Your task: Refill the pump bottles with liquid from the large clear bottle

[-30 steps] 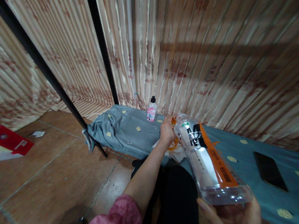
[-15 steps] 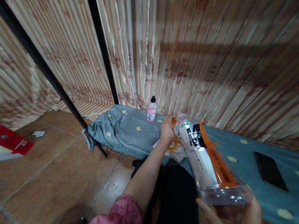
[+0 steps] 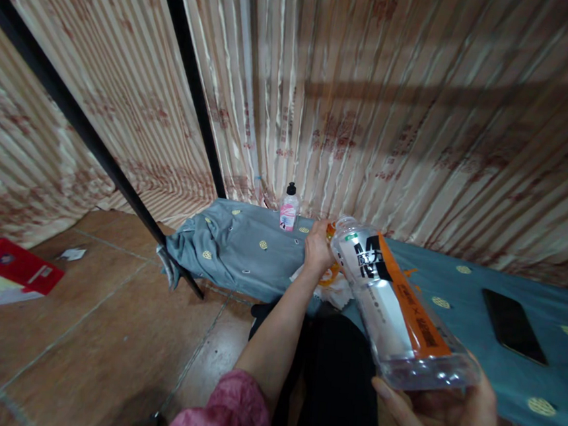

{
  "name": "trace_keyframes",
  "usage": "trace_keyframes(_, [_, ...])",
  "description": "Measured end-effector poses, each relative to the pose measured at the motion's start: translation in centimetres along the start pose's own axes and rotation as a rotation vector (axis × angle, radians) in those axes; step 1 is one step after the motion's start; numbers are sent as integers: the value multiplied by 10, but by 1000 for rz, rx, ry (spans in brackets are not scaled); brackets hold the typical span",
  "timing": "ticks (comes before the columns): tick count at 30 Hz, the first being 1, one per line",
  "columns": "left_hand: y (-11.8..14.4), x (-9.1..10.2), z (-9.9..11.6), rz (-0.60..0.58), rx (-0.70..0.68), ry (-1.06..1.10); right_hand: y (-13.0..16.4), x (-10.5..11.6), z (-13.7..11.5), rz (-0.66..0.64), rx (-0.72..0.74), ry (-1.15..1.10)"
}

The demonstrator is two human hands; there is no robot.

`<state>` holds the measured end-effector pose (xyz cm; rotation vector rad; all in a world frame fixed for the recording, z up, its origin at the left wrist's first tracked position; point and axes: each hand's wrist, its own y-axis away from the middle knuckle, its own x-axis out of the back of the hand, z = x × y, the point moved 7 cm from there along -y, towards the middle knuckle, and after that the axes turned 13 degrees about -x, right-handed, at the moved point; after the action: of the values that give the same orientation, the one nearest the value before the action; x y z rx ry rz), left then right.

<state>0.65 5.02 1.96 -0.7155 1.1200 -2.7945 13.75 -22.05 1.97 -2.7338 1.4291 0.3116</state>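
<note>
My right hand [image 3: 450,413] grips the base of a large clear plastic drink bottle [image 3: 390,302] with a silver and orange label. The bottle is tilted, its uncapped mouth pointing up and left at my left hand. My left hand [image 3: 317,246] is closed round an orange thing [image 3: 331,231] right beside the bottle mouth; most of it is hidden, so I cannot tell its kind. Below the left hand, a crumpled white tissue or wrapper [image 3: 339,292] with orange parts lies at the edge of the blue sheet.
A small clear bottle [image 3: 288,210] with a black cap and pink label stands on the blue patterned sheet [image 3: 234,242]. A black phone [image 3: 513,326] lies at right. Black metal posts [image 3: 195,92] and a striped curtain [image 3: 373,101] border the bed. A red box [image 3: 10,272] rests on the tiled floor.
</note>
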Motion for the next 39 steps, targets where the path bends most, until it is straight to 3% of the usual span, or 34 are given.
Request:
trace_keyframes(14, [-1, -1, -1, 1, -8, -6, 2, -1, -8, -17, 124, 32])
trace_keyframes(25, [0, 0, 0, 17, -10, 6, 1, 1, -2, -5, 8, 36])
trace_keyframes(39, [-1, 2, 3, 14, -39, 3, 0, -2, -5, -37, 94, 33])
